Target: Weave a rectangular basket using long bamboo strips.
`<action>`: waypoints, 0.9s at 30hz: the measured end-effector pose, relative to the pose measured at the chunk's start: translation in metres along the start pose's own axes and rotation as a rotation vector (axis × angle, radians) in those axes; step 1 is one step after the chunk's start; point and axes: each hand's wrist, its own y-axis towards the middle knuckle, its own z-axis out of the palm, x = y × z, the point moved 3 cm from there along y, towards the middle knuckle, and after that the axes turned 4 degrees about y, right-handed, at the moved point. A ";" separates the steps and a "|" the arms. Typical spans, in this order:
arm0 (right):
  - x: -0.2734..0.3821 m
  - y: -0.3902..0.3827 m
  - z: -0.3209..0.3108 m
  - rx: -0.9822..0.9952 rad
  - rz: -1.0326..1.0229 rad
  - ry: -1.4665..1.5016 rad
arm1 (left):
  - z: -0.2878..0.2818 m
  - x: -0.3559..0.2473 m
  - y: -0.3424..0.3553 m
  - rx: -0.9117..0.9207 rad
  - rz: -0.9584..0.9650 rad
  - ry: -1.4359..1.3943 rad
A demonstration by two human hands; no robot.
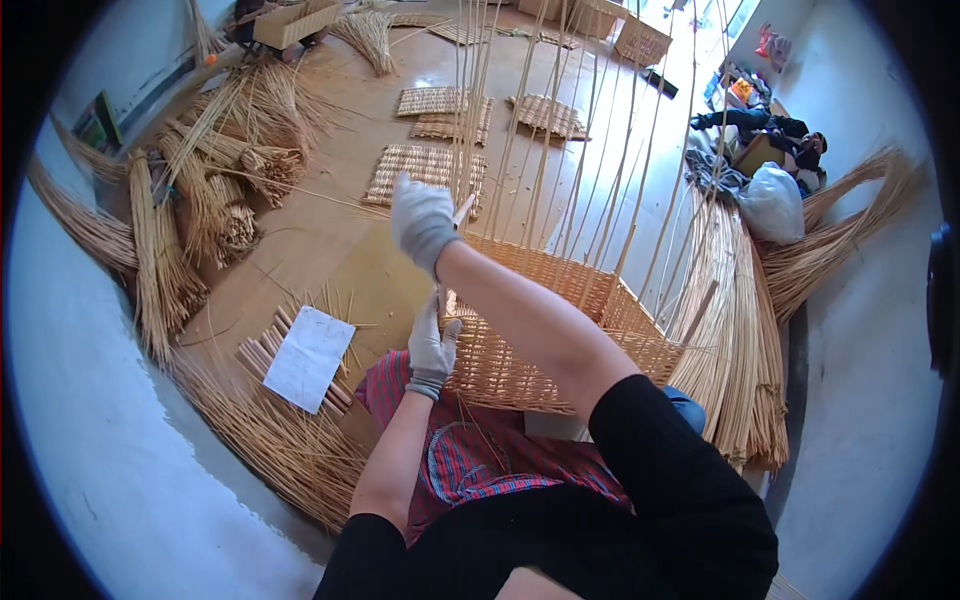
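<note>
Golden wicker basket (505,365), centre of the frame: the left hand (430,352) braces its left edge, grip unclear to me. The right hand (422,222), above, looks curled, its contents hidden. Should the left slip, the basket could tip; a careless forearm (535,318) swing could snap the upright stakes (626,246).

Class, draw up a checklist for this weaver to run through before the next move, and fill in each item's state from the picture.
1. Both hands gloved: ok, left hand and right hand.
2. Left hand at the basket: ok, at its left end.
3. Right hand's grip secure: cannot tell, its fingertips are hidden.
4. Canes standing up from the basket: ok, many rise above it.
5. Floor free of loose stalks: not ok, some lie beside the paper.
</note>
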 end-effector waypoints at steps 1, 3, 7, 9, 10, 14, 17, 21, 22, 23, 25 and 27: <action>-0.005 0.007 0.001 0.034 0.080 0.026 | -0.007 -0.005 0.005 0.025 -0.006 0.030; -0.013 0.019 0.003 0.019 0.083 -0.044 | -0.011 -0.004 0.012 0.116 -0.091 -0.103; -0.018 0.033 0.001 0.368 -0.157 -0.262 | -0.004 0.024 0.015 0.361 -0.390 -0.586; -0.035 0.031 0.005 0.452 -0.172 -0.294 | 0.000 0.017 0.029 0.455 -0.422 -0.733; -0.036 0.028 -0.001 0.455 -0.164 -0.296 | -0.001 0.020 0.032 0.501 -0.392 -0.653; -0.018 -0.032 -0.047 -0.325 -0.396 0.203 | -0.012 0.044 0.025 0.541 -0.419 -0.640; -0.050 -0.119 -0.056 -0.478 -0.079 0.708 | -0.012 0.043 0.024 0.575 -0.399 -0.620; -0.068 -0.159 0.042 -0.172 0.271 1.070 | 0.008 0.035 0.033 0.560 -0.391 -0.651; -0.053 -0.157 0.034 -0.072 0.341 1.168 | 0.003 0.054 0.024 0.544 -0.331 -0.547; -0.050 -0.150 0.020 0.008 0.418 1.250 | 0.005 0.049 0.023 0.555 -0.334 -0.545; -0.055 -0.157 0.029 0.022 0.442 1.291 | 0.006 0.040 0.021 0.513 -0.389 -0.692; -0.041 -0.179 0.024 0.105 0.394 1.312 | 0.005 0.067 0.009 0.483 -0.400 -0.668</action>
